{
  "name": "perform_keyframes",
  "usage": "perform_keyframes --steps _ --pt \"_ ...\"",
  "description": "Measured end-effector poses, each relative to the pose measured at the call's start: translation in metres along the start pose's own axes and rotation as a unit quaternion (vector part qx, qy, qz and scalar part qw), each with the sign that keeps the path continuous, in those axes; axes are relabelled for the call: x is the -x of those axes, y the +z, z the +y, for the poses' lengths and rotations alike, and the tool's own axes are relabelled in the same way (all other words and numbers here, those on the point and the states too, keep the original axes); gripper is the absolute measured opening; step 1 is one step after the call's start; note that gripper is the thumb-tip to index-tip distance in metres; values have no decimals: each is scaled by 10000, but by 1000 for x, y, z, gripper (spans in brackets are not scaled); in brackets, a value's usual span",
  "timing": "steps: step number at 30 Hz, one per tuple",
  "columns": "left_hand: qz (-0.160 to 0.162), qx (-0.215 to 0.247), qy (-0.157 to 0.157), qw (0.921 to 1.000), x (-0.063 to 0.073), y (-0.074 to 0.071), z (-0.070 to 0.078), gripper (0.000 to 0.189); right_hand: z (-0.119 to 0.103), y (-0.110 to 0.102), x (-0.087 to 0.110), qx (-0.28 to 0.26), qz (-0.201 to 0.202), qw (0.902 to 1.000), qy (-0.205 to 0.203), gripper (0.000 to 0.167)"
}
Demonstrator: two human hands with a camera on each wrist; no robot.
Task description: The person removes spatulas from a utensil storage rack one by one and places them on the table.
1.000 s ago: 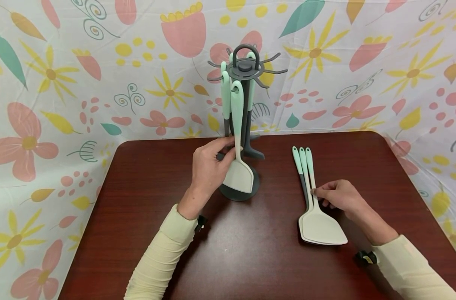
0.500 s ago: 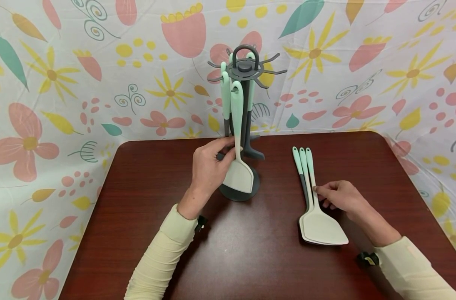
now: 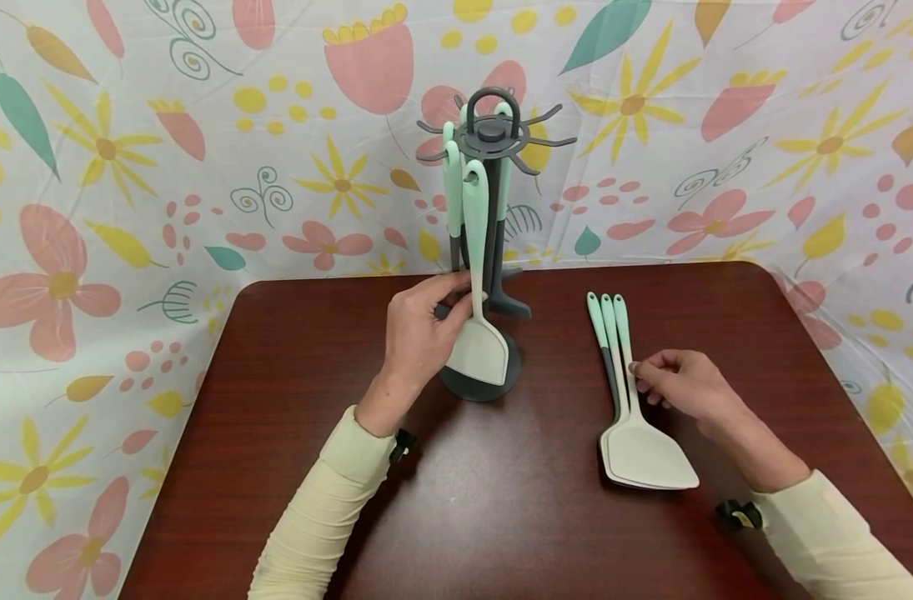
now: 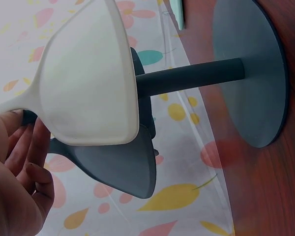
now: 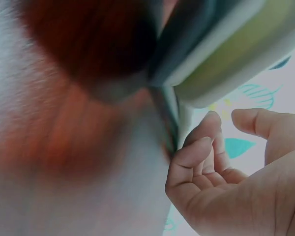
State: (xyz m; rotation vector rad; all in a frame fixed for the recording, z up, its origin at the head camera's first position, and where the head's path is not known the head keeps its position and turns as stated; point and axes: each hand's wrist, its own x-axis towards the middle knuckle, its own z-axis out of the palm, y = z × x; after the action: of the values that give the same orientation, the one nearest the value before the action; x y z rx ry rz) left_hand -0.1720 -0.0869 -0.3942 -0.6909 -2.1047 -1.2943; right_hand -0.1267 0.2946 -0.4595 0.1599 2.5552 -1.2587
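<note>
A white spatula [image 3: 480, 350] with a mint handle hangs upright at the front of a dark grey utensil rack [image 3: 492, 146]. My left hand [image 3: 418, 329] pinches its neck between thumb and fingers; the broad white head shows close up in the left wrist view, before a dark grey turner [image 4: 119, 164]. On the table to the right lies a stack of three mint-handled utensils, topped by a white spatula [image 3: 654, 457]. Right beside that spatula's neck is my right hand [image 3: 689, 387]. In the right wrist view its thumb stands apart from loosely bent fingers, nothing between them.
Several other mint-handled utensils [image 3: 453, 192] hang on the rack's left and back hooks, while hooks [image 3: 554, 143] on its right side stick out bare. The round base [image 3: 507, 387] stands on the dark red wooden table [image 3: 313, 350]. A flowered cloth [image 3: 276, 125] rises behind.
My right hand has eased off the top spatula's neck and slid slightly up along it, away from me. My left hand and the hanging spatula hold still.
</note>
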Motion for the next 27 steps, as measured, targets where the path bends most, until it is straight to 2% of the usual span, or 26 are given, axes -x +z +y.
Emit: perform_keyframes --steps 9,16,27 --pt "-36 -40 -10 10000 0 -1 0 21 -29 2 7 -482 -205 9964 -666 24" --pt "-38 -94 27 9999 -1 0 -1 19 -52 7 10 -856 -349 9888 -1168 25" --pt "-82 -139 39 9999 -2 -2 0 19 -81 12 12 -748 62 9794 -1877 21"
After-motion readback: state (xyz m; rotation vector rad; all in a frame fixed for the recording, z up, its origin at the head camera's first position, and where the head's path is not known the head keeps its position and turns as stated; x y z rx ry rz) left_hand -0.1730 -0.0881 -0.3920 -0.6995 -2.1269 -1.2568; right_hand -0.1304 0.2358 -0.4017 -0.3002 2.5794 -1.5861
